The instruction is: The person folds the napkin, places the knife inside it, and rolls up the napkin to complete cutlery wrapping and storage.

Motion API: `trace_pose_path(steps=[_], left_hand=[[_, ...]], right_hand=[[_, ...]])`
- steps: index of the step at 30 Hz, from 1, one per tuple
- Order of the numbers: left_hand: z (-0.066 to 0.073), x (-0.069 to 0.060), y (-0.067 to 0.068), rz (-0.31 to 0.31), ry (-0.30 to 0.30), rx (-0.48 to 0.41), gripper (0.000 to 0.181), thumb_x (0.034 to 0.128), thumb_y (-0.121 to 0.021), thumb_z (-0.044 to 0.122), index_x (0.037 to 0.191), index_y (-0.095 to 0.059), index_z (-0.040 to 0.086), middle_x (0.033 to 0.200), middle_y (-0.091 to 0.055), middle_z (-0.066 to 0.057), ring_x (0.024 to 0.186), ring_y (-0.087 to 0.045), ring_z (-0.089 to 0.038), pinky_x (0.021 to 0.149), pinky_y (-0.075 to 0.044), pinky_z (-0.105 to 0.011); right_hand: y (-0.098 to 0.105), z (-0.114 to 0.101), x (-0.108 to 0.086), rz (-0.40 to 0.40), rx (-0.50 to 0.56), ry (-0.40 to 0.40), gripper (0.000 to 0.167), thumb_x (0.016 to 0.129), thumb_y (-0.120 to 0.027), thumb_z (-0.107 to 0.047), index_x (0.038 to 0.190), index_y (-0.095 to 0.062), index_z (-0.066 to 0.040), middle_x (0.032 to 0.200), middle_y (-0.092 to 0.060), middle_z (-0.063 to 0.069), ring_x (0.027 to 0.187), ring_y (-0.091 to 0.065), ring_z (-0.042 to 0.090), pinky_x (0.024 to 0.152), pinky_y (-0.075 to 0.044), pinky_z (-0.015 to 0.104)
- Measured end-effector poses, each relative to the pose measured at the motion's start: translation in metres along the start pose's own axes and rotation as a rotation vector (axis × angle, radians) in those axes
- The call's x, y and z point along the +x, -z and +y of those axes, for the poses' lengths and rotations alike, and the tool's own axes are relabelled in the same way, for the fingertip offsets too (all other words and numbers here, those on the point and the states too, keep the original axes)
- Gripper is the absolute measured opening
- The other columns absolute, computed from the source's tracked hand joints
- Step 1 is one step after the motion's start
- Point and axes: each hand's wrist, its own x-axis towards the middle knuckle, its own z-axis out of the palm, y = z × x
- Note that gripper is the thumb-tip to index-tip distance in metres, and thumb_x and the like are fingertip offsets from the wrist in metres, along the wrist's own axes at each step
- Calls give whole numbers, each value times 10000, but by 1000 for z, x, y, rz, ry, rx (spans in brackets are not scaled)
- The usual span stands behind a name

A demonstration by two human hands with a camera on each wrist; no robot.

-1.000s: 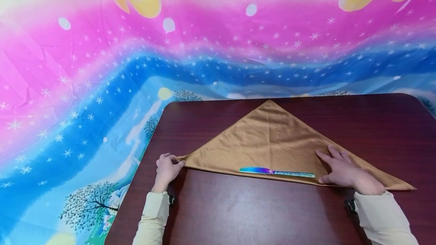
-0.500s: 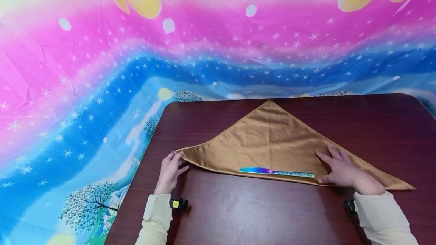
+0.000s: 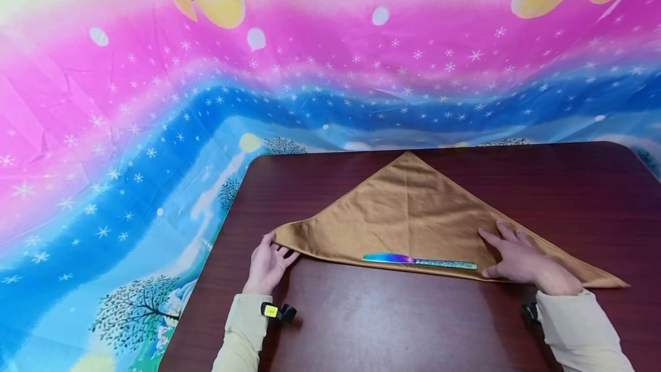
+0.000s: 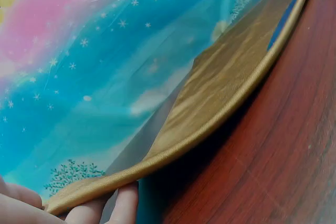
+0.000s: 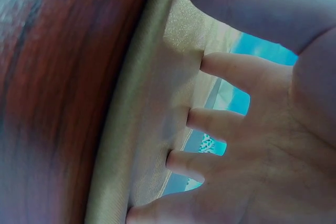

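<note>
Left corner of cloth now up and turning inward; right side pinned, knife undisturbed.
Left hand (image 3: 265, 266) has rolled palm-inward and shifted right over the last second, pinching the left corner of the gold cloth (image 3: 382, 217): thumb above the edge, fingers beneath in the wrist view. Near edge there now bows up off the table (image 3: 341, 326); a second ago it ran nearly straight to the corner. Right hand (image 3: 516, 258) unmoved: fingers spread apart, tips resting on the cloth's right part, gripping nothing. Cloth lies mid-table as a triangle, far tip at the back edge. Rainbow knife (image 3: 419, 262) sits on it along the near edge, blade left. My read: only the left end is being reworked, right hand acting as anchor.
</note>
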Motion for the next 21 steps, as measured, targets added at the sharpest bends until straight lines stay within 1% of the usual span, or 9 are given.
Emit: trace_pose_path(steps=[3, 5, 8, 14, 18, 21], left_hand=[[-2, 0, 0, -17, 7, -16, 214, 1065, -254, 238, 1229, -363, 154, 1585, -169, -143, 1466, -200, -316, 1162, -147, -594], [-3, 0, -1, -17, 7, -25, 230, 1069, -249, 261, 1251, -355, 169, 1595, -141, -142, 1474, -181, -312, 1168, -132, -590], [-5, 0, -2, 1, -4, -28, 261, 1068, -255, 288, 1290, -345, 185, 1596, -131, -139, 1480, -165, -309, 1171, -124, -587], [-7, 0, -5, 52, -37, -40, 357, 1063, -279, 316, 1394, -320, 188, 1592, -172, -121, 1475, -193, -284, 1172, -138, -577], [-8, 1, -7, 82, -52, -71, 414, 1061, -285, 329, 1454, -280, 200, 1600, -173, -98, 1477, -188, -262, 1179, -121, -567], [-8, 1, -9, 101, -66, -76, 461, 1061, -279, 321, 1501, -229, 193, 1605, -172, -97, 1479, -186, -257, 1181, -107, -565]], right_hand=[[1, -1, 0, -5, 8, -7, 918, 713, -808, -275, 1427, -352, 79, 1453, -85, 466, 1249, -50, 741, 964, -157, 777], [2, -1, 0, -8, 13, -10, 918, 716, -805, -273, 1430, -347, 78, 1454, -77, 467, 1250, -38, 742, 965, -153, 779], [2, -1, 0, -13, 17, -12, 919, 719, -803, -270, 1433, -341, 79, 1456, -68, 467, 1254, -27, 742, 966, -147, 780], [1, -1, -1, -19, 22, -12, 929, 716, -805, -284, 1435, -340, 75, 1463, -57, 462, 1257, -24, 740, 964, -143, 784], [1, -1, -1, -15, 18, -7, 921, 719, -801, -286, 1435, -344, 71, 1465, -62, 461, 1254, -30, 742, 957, -146, 787], [2, 0, -1, -7, 9, 1, 906, 723, -795, -278, 1431, -351, 73, 1457, -75, 468, 1249, -42, 746, 952, -155, 787]])
